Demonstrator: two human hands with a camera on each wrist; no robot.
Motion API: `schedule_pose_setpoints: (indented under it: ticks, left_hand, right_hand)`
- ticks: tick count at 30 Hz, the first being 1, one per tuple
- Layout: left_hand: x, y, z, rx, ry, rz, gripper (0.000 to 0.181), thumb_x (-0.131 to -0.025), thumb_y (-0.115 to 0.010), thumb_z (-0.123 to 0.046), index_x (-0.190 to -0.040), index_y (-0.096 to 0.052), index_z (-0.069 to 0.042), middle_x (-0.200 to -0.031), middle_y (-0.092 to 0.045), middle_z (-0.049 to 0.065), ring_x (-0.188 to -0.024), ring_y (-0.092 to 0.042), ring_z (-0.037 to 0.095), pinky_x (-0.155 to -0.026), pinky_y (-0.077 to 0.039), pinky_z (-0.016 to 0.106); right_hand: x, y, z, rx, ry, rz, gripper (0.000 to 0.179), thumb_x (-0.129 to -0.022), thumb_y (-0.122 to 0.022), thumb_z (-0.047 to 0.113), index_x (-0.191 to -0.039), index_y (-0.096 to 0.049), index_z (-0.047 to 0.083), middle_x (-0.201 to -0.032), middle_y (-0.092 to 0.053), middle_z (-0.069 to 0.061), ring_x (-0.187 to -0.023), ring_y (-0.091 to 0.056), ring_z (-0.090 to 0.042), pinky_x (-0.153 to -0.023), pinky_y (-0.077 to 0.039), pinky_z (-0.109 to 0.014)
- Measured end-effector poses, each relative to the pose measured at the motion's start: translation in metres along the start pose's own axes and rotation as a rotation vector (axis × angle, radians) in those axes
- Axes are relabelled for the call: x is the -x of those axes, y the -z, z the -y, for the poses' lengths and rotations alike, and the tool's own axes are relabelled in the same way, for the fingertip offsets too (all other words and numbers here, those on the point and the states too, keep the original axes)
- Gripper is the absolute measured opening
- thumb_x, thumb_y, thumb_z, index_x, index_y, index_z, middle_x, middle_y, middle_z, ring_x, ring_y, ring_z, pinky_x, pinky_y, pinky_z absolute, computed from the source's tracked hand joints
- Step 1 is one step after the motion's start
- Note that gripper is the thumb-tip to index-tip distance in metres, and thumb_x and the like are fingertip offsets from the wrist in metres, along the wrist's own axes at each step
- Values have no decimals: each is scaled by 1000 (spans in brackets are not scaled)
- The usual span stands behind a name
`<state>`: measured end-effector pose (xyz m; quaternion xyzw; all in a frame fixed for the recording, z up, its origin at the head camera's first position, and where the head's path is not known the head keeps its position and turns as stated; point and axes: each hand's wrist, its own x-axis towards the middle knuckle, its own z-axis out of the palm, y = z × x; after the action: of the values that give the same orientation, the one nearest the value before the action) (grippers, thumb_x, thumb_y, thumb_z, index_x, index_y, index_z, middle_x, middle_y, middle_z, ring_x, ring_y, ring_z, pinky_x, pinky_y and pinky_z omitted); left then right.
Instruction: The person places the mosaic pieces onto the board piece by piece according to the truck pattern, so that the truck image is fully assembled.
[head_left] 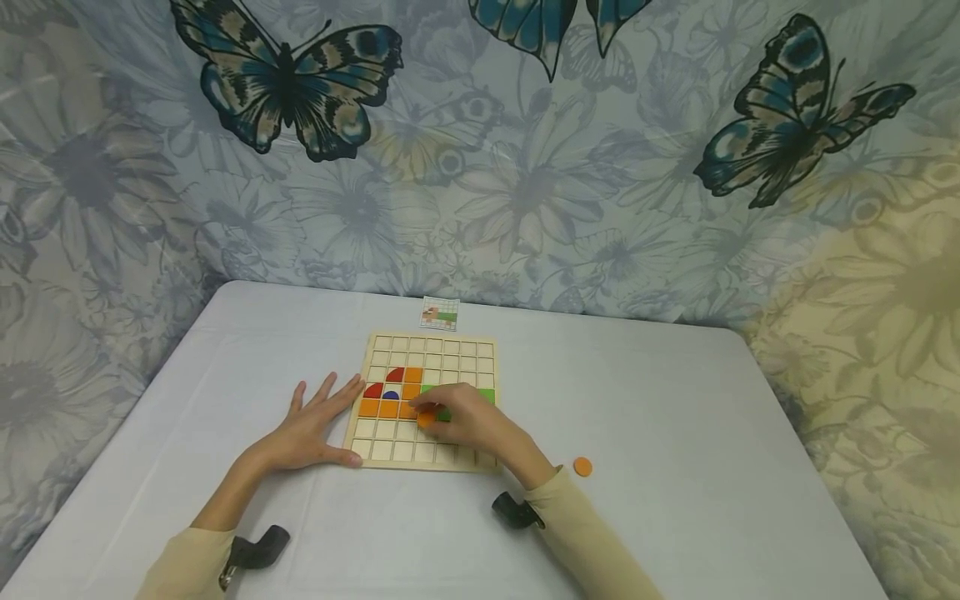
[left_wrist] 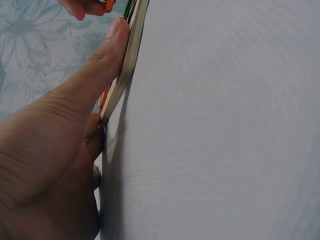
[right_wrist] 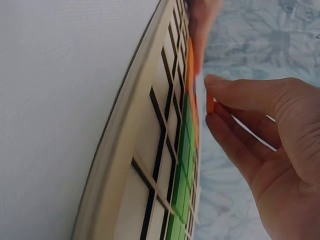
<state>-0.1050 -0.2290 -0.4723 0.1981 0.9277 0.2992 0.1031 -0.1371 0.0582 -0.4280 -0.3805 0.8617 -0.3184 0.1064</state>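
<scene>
A wooden grid board [head_left: 382,463] lies on the table, some cells filled with red quarter-round pieces [head_left: 372,391], a blue half-round piece [head_left: 391,396], orange squares [head_left: 368,407] and green pieces [head_left: 487,394]. Over its middle my right hand [head_left: 468,417] pinches a thin orange disc [right_wrist: 210,104] between thumb and fingertips, held edge-on just off the board in the right wrist view. My left hand [head_left: 303,433] is spread at the board's left side, thumb at the near corner and fingertips by the edge. Its thumb [left_wrist: 95,65] lies along the board's side in the left wrist view.
Another orange disc [head_left: 582,467] lies on the white tablecloth [head_left: 675,500], right of the board. A small picture card [head_left: 440,314] with a coloured grid pattern sits behind the board. Butterfly-and-flower fabric [head_left: 525,208] hangs along the table's back and sides.
</scene>
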Motion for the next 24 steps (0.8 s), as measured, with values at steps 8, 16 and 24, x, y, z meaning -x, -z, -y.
schedule_pose_setpoints:
  ticks: [8,16,24]
  left_hand:
    - [0,0,0,2,-11,-3,117,-64,-83,-59,-155,-28,-7,-161,-21,16,-147,-1,47,-110,15,67]
    - [0,1,1,4,-18,-1,117,-65,-82,-59,-154,-28,-7,-161,-21,15,-147,0,47,-109,15,67]
    - [0,1,1,14,-21,-2,117,-65,-82,-58,-154,-28,-6,-161,-21,16,-147,-1,47,-109,15,67]
  right_hand:
    - [-9,-9,9,55,38,-41,30,-87,-74,6,-116,-71,6,-109,-72,0,-96,-63,-9,-90,-50,-20]
    - [-21,-18,18,163,48,-4,27,-88,-74,10,-115,-72,10,-110,-72,3,-100,-64,-8,-93,-48,-17]
    - [-27,-27,24,142,49,10,26,-91,-69,9,-118,-71,12,-113,-71,6,-103,-63,-5,-93,-47,-16]
